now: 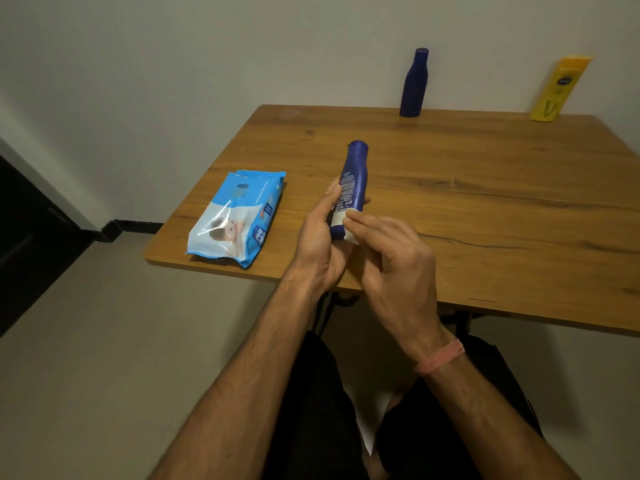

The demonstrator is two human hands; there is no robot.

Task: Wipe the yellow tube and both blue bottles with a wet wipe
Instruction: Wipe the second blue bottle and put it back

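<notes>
My left hand (pixel 317 245) grips a blue bottle (pixel 354 174) by its lower half and holds it tilted above the table, cap pointing away. My right hand (pixel 394 258) pinches a small white wet wipe (pixel 351 238) against the bottle's base, and only slivers of the wipe show around the fingers. A second blue bottle (pixel 414 84) stands upright at the table's far edge by the wall. The yellow tube (pixel 558 90) stands on its cap at the far right, leaning on the wall.
A blue pack of wet wipes (pixel 235 218) lies on the wooden table (pixel 485 202) near its left front corner. The wall runs right behind the table. My legs in dark clothing are below the table's front edge.
</notes>
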